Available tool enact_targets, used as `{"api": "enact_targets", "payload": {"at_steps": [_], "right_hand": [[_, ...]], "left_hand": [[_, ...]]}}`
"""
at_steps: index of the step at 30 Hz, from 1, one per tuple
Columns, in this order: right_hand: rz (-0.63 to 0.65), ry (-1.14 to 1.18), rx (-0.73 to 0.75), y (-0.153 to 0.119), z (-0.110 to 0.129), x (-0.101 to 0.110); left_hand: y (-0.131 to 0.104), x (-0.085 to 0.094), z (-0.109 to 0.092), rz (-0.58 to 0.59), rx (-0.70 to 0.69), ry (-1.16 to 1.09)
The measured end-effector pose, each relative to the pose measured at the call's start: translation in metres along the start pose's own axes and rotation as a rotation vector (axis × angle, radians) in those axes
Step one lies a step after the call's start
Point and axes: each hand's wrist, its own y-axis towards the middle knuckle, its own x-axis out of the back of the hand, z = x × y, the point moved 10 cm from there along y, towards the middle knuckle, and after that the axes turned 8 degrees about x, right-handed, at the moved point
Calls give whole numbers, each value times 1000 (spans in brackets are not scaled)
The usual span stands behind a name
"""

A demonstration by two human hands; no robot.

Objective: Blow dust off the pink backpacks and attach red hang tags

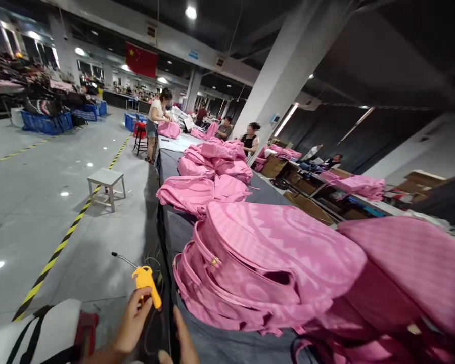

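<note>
My left hand is closed on a yellow air blow gun beside the table edge, its thin metal nozzle pointing up and left. A thin hose hangs near the gun. At the bottom, my right hand shows only in part, close to the table's side; its fingers are apart and I see nothing in them. To the right of my hands, a large pink patterned backpack lies on the dark table cover, with its front pocket partly open and a small gold zipper pull showing.
More pink backpacks line the table, and another lies at the right. A small stool stands on the floor at left. One person handles a pink bag at the far end; others are behind the table. A white padded seat is lower left.
</note>
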Motion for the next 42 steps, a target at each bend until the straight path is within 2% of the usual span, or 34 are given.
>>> {"api": "enact_targets", "payload": {"at_steps": [3, 5, 8, 11, 13, 15, 18, 21, 23, 25, 28, 30, 32, 34, 36, 38, 40, 42], "right_hand": [[204, -125, 164, 63, 5, -49], [245, -141, 199, 93, 3, -59], [140, -45, 157, 132, -4, -50], [66, 160, 74, 170, -11, -48], [55, 311, -7, 195, -14, -54], [6, 401, -97, 217, -18, -56], [-150, 464, -203, 246, -26, -47], [-294, 494, -270, 273, -39, -35], [-429, 479, -318, 290, -53, -24], [-636, 417, -378, 303, -70, -8], [-994, 299, -429, 316, -84, 12], [-1172, 263, -423, 327, -79, 17], [-1230, 302, -395, 346, -67, 13], [-1212, 424, -387, 366, -55, 2], [-1206, 581, -417, 376, -46, -14], [-1238, 710, -484, 375, -45, -30], [-1279, 791, -543, 369, -49, -42], [-1303, 831, -572, 365, -56, -47]], "left_hand": [[10, 5, -34, 97, 17, -162], [25, 11, -51, 123, 35, -212], [58, 8, -70, 219, 38, -184], [94, -9, -93, 358, -73, -60], [119, -21, -110, 414, -168, 33], [144, -33, -122, 462, -205, 113], [179, -53, -137, 590, -189, 185], [216, -72, -160, 764, -261, 202], [254, -78, -174, 815, -301, 199], [307, -77, -181, 804, -267, 199], [399, -64, -185, 759, -230, 235], [460, -52, -185, 714, -248, 266], [524, -40, -179, 623, -221, 289], [585, -38, -171, 508, -174, 323], [636, -53, -174, 414, -183, 403], [673, -83, -188, 359, -255, 533], [696, -121, -210, 345, -360, 678], [701, -156, -232, 366, -489, 793]]}}
